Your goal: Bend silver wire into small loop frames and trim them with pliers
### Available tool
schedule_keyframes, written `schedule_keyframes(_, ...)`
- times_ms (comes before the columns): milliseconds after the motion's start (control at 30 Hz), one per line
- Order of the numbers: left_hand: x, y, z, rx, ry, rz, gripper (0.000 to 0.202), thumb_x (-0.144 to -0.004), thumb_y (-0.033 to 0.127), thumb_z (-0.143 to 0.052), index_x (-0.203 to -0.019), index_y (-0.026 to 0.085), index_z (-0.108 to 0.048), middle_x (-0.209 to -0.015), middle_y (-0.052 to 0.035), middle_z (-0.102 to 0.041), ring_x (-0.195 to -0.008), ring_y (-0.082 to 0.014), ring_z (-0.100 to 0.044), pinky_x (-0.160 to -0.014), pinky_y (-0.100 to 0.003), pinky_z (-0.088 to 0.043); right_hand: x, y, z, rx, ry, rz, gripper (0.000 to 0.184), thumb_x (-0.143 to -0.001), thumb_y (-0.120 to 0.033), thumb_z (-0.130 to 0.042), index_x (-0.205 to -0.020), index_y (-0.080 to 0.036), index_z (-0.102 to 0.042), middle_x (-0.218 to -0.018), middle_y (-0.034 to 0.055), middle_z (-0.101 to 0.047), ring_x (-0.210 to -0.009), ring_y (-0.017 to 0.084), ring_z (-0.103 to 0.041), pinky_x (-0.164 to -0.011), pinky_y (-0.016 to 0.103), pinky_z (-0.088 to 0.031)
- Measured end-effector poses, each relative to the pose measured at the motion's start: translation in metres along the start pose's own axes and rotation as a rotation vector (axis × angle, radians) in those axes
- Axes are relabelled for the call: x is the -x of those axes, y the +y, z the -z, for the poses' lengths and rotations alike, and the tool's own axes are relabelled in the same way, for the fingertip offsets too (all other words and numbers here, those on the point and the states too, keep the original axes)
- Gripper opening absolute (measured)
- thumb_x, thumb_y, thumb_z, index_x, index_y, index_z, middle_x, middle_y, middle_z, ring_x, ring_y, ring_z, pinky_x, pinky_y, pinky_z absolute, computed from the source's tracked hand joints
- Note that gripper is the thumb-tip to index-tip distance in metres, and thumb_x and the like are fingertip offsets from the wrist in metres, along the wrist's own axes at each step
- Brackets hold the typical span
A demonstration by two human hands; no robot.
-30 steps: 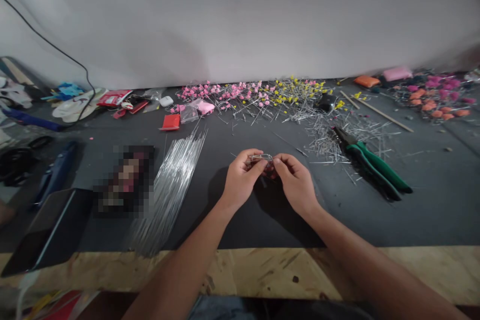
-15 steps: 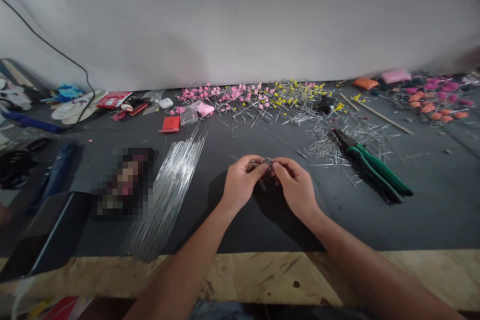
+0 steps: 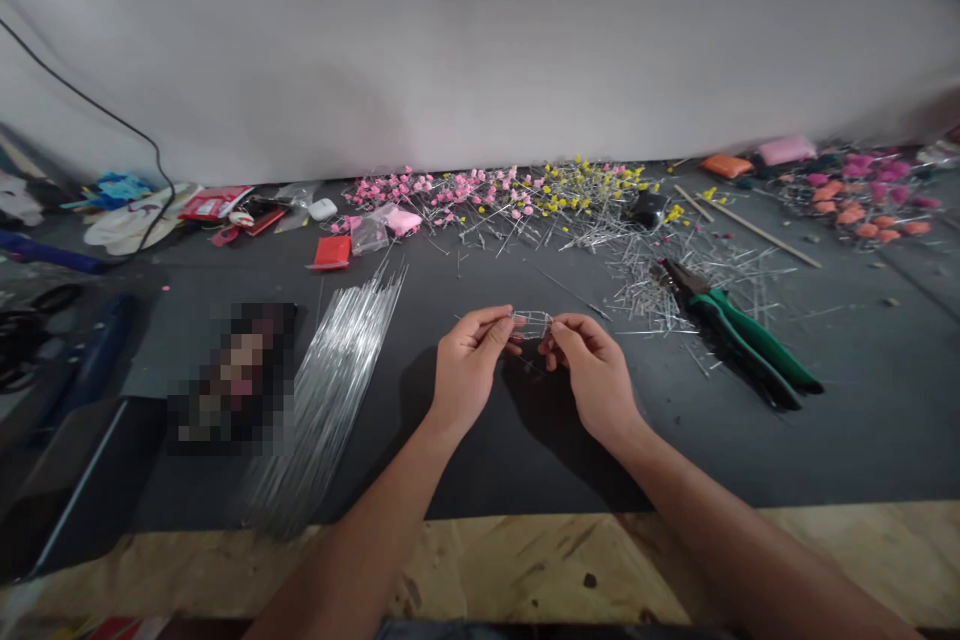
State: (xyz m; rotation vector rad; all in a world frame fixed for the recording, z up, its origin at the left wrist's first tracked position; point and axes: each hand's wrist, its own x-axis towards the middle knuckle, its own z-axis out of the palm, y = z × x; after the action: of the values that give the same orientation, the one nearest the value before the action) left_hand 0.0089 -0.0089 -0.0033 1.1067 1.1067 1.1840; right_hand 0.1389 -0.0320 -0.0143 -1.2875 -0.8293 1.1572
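Note:
Between my two hands is a small cage-like frame of thin silver wire (image 3: 533, 323), held just above the dark table mat. The fingertips of my left hand (image 3: 472, 360) pinch its left end. At its right end, the thumb and fingers of my right hand (image 3: 592, 365) are closed on it. A bundle of long straight wires (image 3: 337, 380) lies to the left of my left hand. Pliers with green handles (image 3: 750, 335) rest to the right, their jaws over a pile of short wire pieces (image 3: 645, 285).
Along the wall lie wires tipped with pink pieces (image 3: 457, 190) and yellow pieces (image 3: 592, 175). Orange and magenta ones (image 3: 851, 212) sit at the far right, near thin wooden sticks (image 3: 772, 235). A red packet (image 3: 331, 253) and a dark box-like object (image 3: 82, 480) are on the left.
My hands have moved slightly apart, so more of the wire frame shows between them. The view has shifted a little, with things on the left sliding leftward.

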Motion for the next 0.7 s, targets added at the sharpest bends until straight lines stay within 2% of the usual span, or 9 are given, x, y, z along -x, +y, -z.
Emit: schedule_keyframes(700,0.0011,0.0000,-0.0021,0.022,0.029,0.019,0.021,-0.074,0.030,-0.062,-0.089,0.015,-0.060,-0.085,-0.0045,-0.069,-0.066,-0.0116,-0.063,-0.065,-0.026,-0.052,0.0004,-0.0007,0.0005,-0.015,-0.017,0.008,0.012,-0.077,-0.031,-0.054,-0.076,-0.020,-0.057,-0.065,-0.0022,-0.059,-0.055,0.011,-0.053,-0.058,0.026,-0.043)
